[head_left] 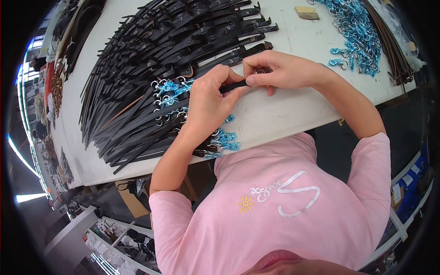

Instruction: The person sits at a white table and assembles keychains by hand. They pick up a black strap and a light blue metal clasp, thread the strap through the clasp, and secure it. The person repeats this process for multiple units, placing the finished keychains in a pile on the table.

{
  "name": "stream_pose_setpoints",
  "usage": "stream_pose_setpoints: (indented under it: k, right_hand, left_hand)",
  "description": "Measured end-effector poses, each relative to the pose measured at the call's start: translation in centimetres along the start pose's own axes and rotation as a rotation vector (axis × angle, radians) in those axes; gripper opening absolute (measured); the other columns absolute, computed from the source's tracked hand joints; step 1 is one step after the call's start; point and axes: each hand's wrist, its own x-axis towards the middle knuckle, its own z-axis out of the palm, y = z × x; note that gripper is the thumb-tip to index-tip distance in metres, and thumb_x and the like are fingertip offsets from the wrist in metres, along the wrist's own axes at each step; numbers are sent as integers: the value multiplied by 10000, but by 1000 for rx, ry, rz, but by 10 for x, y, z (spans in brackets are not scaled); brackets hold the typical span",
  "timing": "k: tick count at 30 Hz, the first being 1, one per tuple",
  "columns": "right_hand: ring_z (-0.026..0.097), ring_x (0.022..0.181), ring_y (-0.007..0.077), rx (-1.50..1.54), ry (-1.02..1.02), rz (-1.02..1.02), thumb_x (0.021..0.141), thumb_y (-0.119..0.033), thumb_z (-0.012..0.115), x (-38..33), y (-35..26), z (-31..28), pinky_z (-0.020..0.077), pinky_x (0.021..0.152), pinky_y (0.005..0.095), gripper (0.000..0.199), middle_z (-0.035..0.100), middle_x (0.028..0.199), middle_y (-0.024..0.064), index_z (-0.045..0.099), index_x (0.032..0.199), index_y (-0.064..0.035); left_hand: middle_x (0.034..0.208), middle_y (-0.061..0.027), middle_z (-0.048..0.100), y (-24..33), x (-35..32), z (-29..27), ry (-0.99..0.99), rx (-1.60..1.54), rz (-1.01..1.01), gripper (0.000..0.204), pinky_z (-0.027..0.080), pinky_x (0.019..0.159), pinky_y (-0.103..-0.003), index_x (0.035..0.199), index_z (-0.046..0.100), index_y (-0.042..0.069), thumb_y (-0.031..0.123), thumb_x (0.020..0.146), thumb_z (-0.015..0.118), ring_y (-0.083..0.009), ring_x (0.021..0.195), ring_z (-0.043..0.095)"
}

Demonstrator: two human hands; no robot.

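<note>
A black strap (235,86) stretches between my two hands above the white table. My left hand (211,94) is closed around it, thumb and fingers pinching near the strap's end. From the right, my right hand (280,69) pinches the same strap between thumb and forefinger. A small metal ring (260,71) shows at the fingers of my right hand; how it joins the strap is hidden. Beside my left wrist lie finished-looking straps with blue-wrapped metal clasps (168,94). More blue-wrapped clasps (225,139) lie near the table's front edge.
A large fanned pile of black straps (151,50) covers the table's left side. Blue-wrapped clasps with rings (360,39) are heaped at the far right, next to long brown straps (389,43). A small wooden block (307,13) lies at the back of the white table (293,107).
</note>
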Motion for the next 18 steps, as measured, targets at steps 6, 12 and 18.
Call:
stream_pose_setpoints:
  k: [6, 12, 18]
  right_hand:
    - [473, 725, 72, -31, 29, 71, 914, -202, 656, -5, -10, 7, 431, 611, 254, 207, 497, 757, -23, 544, 815, -58]
    - [427, 720, 95, -162, 95, -8, 878, -188, 671, -4, -1, 12, 387, 706, 279, 202, 492, 726, -23, 529, 793, -71]
    - [567, 770, 85, 209, -2, 95, 975, -236, 617, -5, -2, -2, 457, 676, 246, 205, 576, 779, 3, 593, 901, -46]
  left_hand:
    - [779, -77, 679, -5, 1, 2, -27, -157, -16, 155, 520, 667, -261, 869, 682, -25, 15, 762, 786, -123, 698, 631]
    - [769, -85, 673, -1, -1, 4, -32, -75, 1, 161, 519, 638, -270, 861, 675, -28, -3, 749, 788, -137, 674, 631]
    - [775, -68, 658, -1, 1, -1, 21, -94, -15, 183, 496, 596, -275, 886, 663, -18, 25, 769, 796, -135, 669, 611]
